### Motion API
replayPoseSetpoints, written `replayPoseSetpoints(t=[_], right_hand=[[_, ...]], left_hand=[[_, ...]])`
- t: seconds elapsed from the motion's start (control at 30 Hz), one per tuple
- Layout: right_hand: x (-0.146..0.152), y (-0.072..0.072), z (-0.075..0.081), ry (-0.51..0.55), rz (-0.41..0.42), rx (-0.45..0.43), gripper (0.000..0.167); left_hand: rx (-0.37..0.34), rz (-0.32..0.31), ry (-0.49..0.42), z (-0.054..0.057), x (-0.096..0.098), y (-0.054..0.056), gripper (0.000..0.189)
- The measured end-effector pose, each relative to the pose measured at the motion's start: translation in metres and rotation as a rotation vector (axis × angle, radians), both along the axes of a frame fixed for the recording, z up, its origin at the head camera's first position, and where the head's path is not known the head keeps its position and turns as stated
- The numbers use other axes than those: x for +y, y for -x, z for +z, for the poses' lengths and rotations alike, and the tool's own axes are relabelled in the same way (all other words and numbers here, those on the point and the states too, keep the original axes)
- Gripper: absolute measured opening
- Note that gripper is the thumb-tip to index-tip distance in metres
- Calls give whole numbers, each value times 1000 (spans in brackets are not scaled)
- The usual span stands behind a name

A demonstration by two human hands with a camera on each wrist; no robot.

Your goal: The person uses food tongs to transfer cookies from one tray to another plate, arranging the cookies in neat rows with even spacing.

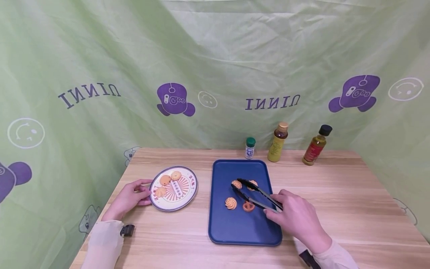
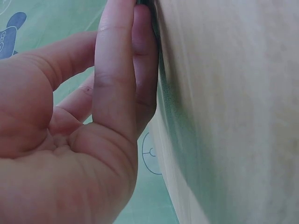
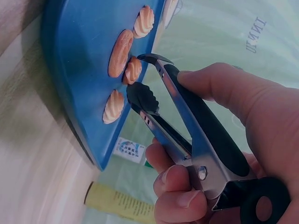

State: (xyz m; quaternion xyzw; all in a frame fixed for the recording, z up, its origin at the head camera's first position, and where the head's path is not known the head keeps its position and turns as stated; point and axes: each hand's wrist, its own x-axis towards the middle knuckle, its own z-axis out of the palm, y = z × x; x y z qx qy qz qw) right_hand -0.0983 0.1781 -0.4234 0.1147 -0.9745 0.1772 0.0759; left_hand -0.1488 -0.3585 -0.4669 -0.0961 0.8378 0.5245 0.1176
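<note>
My right hand (image 1: 299, 215) grips black-and-silver tongs (image 3: 187, 112) around their middle, thumb on one arm and fingers on the other. Their spread tips flank a swirl cookie (image 3: 133, 70) on the blue tray (image 1: 243, 231). Around it on the tray lie another swirl cookie (image 1: 230, 203), a pretzel-shaped cookie (image 1: 248, 206) and a third swirl partly behind the tongs. At the left, my left hand (image 1: 129, 196) touches the rim of a round patterned plate (image 1: 183, 200) with extended fingers (image 2: 114, 70). Three cookies rest on that plate, including a flower-shaped one (image 1: 160, 192).
Behind the tray stand a small green-capped shaker (image 1: 249, 148), a yellow-labelled bottle (image 1: 277, 144) and a black-capped bottle (image 1: 314, 147) with a red label. A green printed curtain (image 1: 215, 45) hangs along the back of the wooden table (image 1: 168, 239).
</note>
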Motion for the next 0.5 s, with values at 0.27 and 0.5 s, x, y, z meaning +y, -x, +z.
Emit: replayPoseSetpoints(t=[0.27,0.5], right_hand=[[-10,11,6,33,26,-19,38],[-14,14,9,10,30,-46,43]], left_hand=[[4,1,-7,-2,0,0,56],[1,3,-12,-2,-1,0,57]])
